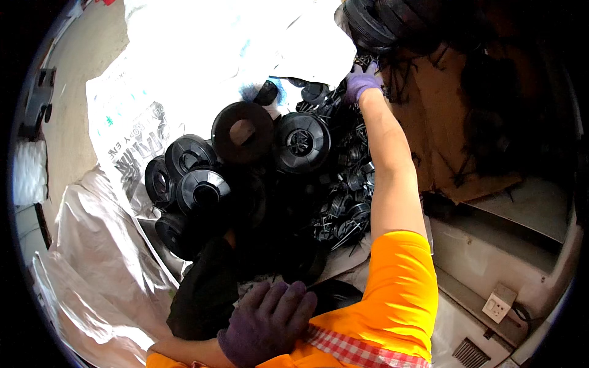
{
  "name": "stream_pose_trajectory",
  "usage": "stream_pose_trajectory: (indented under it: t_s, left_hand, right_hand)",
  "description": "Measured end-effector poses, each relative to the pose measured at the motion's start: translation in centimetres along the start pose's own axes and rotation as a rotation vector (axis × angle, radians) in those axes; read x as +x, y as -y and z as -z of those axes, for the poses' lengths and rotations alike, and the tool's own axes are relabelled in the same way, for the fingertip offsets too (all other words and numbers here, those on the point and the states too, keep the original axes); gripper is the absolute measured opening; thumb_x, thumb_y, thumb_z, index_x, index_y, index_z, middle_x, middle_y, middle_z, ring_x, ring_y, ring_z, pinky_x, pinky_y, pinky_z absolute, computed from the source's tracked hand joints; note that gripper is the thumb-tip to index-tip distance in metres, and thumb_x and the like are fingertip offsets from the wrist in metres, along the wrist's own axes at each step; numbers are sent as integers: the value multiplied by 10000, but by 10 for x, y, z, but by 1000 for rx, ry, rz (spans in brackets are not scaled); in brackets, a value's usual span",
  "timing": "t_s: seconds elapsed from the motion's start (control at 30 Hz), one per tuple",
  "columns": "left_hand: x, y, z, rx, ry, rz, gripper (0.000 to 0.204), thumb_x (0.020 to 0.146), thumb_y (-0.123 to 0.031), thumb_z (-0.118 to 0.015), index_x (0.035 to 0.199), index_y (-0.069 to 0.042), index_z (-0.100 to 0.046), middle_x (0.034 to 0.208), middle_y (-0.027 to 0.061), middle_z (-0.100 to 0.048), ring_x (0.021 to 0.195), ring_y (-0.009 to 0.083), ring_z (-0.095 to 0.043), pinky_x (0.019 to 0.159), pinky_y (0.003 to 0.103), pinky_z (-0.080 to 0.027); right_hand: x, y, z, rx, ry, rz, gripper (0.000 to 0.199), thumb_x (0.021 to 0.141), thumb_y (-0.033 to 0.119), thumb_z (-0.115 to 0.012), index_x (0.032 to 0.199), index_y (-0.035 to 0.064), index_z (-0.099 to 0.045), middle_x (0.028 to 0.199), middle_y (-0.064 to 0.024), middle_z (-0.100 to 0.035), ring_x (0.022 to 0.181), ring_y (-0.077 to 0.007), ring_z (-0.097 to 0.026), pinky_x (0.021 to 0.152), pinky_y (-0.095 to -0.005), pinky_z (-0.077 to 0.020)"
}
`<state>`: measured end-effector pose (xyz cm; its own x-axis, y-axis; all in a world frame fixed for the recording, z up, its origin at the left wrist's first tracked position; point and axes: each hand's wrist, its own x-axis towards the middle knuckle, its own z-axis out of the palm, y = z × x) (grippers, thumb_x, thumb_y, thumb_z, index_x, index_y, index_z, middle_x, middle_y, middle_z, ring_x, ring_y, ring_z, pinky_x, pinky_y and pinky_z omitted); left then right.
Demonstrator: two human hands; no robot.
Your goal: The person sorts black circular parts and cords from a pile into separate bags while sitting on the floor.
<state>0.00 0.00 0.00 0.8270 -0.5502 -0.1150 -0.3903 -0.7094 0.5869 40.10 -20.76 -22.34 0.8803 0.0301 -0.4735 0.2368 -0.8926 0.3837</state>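
My right hand (363, 84), in a purple glove, reaches far forward to the upper edge of a heap of thin black plastic pieces (346, 208). Its fingers are apart and touch the dark pieces there; no grasped item shows. Close to my body, my left hand (268, 322) wears the same kind of glove. Its fingers lie side by side, slightly bent, and the palm is hidden. Left of the heap are several round black spools or flanged discs, among them a large disc (242, 132), a disc with a spoked centre (302, 142) and a ring-shaped one (203, 191).
A large white printed sack (138, 113) spreads beyond and left of the discs, partly overexposed. Silvery-white sheeting (104, 245) lies at left. Brown cardboard (442, 116) with black scraps is at right. A wall socket (499, 305) sits lower right; black coils (374, 24) stand at the top.
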Motion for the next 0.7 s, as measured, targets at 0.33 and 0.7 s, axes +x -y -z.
stream_pose_trajectory:
  t_s: [0.33,0.7]
  left_hand:
    - [2,-2,5,-41,-87,-66,363,780,-199,-602,1113,-56,-582,1097,143,-591,922,259,-615,790,387,-495]
    - [-5,-7,9,-96,-53,-91,396,782,-240,-549,1126,-44,-566,1108,151,-576,956,266,-591,843,408,-457]
  right_hand:
    - [-74,-51,-36,24,260,371,1205,457,715,-747,1409,107,-326,1388,-177,-420,1233,-371,-441,1032,-459,-343]
    - [-113,-35,-59,43,35,253,1185,612,427,-803,1476,269,-9,1363,-239,-387,1196,-489,-396,1033,-484,-345]
